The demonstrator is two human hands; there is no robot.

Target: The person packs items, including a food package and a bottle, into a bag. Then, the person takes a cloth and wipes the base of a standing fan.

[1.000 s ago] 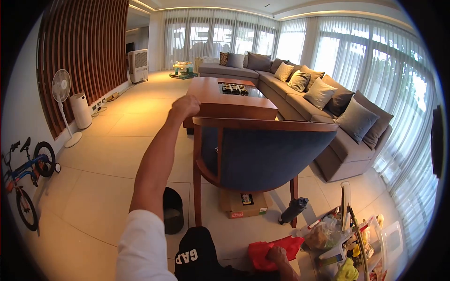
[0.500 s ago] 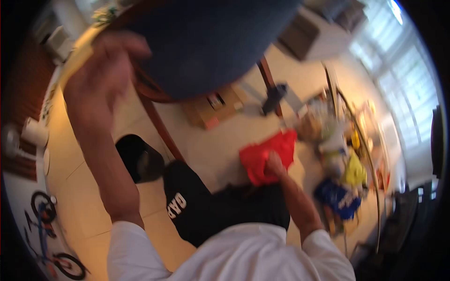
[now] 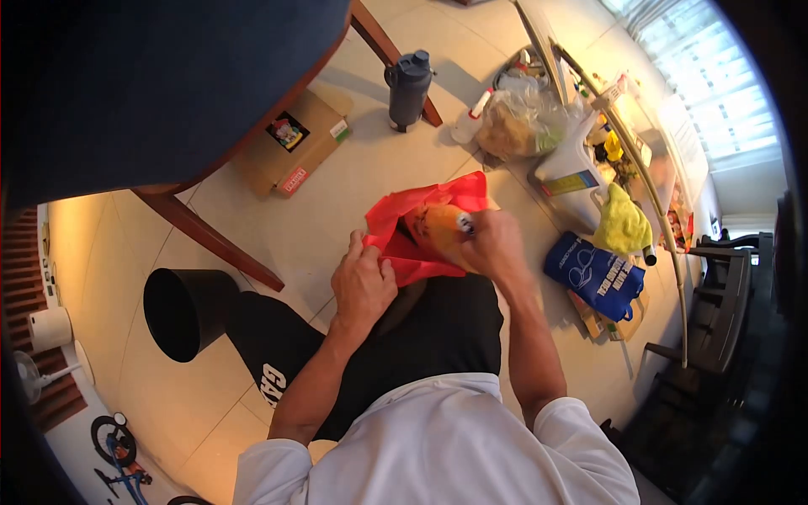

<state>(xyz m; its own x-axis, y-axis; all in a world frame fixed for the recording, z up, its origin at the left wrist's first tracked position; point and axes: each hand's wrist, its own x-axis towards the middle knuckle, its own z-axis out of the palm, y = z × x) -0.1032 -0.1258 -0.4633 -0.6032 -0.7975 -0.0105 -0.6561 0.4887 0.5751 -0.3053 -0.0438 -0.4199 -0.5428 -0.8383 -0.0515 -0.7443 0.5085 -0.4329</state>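
Observation:
A red fabric bag (image 3: 396, 214) lies open on the floor just beyond my knees. Its near-left rim is pinched in the fingers of my left hand (image 3: 364, 284). My right hand (image 3: 498, 246), slightly blurred, is closed around the pale end of an orange-yellow item (image 3: 446, 225) at the bag's mouth. Motion smears this item, so I cannot make out its kind. The inside of the bag is mostly dark and hidden.
Ahead stand a chair (image 3: 210, 84), a cardboard box (image 3: 307, 139) and a dark flask (image 3: 410, 91). A black bin (image 3: 187, 311) is by my left knee. To the right are a blue bag (image 3: 593, 273), a yellow cloth (image 3: 623, 220), a white jug (image 3: 566, 164) and a plastic bag (image 3: 518, 126).
My left hand has come down from beside the chair to the red bag's rim. My right hand has moved from the bag's outside to the orange-yellow item. The view has shifted.

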